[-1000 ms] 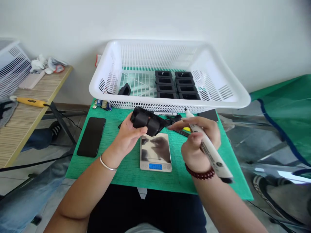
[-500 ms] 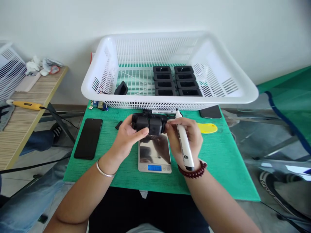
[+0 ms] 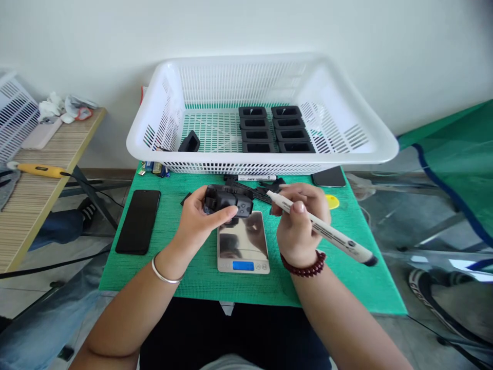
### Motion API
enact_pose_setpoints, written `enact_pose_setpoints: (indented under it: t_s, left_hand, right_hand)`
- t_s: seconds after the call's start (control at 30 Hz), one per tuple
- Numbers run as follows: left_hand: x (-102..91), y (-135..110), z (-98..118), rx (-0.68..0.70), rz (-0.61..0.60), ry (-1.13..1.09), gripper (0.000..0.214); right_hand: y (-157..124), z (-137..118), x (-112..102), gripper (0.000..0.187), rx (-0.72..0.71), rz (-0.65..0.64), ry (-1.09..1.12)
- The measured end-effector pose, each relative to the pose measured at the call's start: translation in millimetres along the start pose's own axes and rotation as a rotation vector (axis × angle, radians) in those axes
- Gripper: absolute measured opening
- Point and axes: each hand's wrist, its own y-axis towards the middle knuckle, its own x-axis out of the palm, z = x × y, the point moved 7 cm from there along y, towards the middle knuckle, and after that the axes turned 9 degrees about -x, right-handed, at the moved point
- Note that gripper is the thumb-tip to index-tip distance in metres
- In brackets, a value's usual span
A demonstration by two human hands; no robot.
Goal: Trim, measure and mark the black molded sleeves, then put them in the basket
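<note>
My left hand (image 3: pixel 204 213) is closed around a black boxy device (image 3: pixel 231 200) with small round marks on its face and a dark strap (image 3: pixel 259 193) running off to the right. The device is held above a small kitchen scale (image 3: pixel 242 241) with a mirror-like top and a lit blue display. In my right hand (image 3: pixel 302 221) is a white marker pen (image 3: pixel 327 230), slanting from upper left to lower right. Its narrow tip points at the strap; whether they touch I cannot tell. The other end of the pen is black.
A white plastic basket (image 3: pixel 262 158) at the back holds several black rectangular frames (image 3: pixel 256 135). Another marker (image 3: pixel 252 178) lies before it. Around the green mat (image 3: pixel 185 277) are a black phone (image 3: pixel 138 221), a dark flat object (image 3: pixel 328 177) and a yellow piece (image 3: pixel 332 201). A person's leg (image 3: pixel 57 329) shows left.
My right hand has moved off the device's right side and swung the marker from nearly upright to a slant, tip leftward. The device has turned and shifted slightly left in my left hand.
</note>
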Motion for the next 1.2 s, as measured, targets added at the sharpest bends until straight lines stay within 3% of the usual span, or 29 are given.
enact_pose_setpoints:
  t_s: [0.2, 0.5, 0.93, 1.03, 1.2]
  left_hand:
    - [2.2, -5.1, 7.8, 0.094, -0.008, 0.151, 0.031]
    - [9.5, -10.1, 11.6, 0.146, -0.062, 0.304, 0.032]
    - [11.0, -10.1, 9.0, 0.116, -0.087, 0.301, 0.033]
    - [12.6, -9.9, 9.1, 0.1, -0.103, 0.298, 0.032]
    - [12.9, -8.4, 7.2, 0.07, -0.118, 0.246, 0.03]
  right_hand:
    - [-1.9, 4.7, 7.0, 0.016, 0.103, -0.077, 0.156]
    - [-8.6, 4.4, 14.0, 0.015, 0.127, -0.211, 0.205]
    - [-7.2, -3.6, 15.2, 0.007, 0.073, -0.307, 0.063]
    - [-5.0, -1.7, 13.3, 0.006, 0.064, -0.261, -0.052]
    - [0.6, 0.9, 0.3, 0.009, 0.059, -0.041, -0.195]
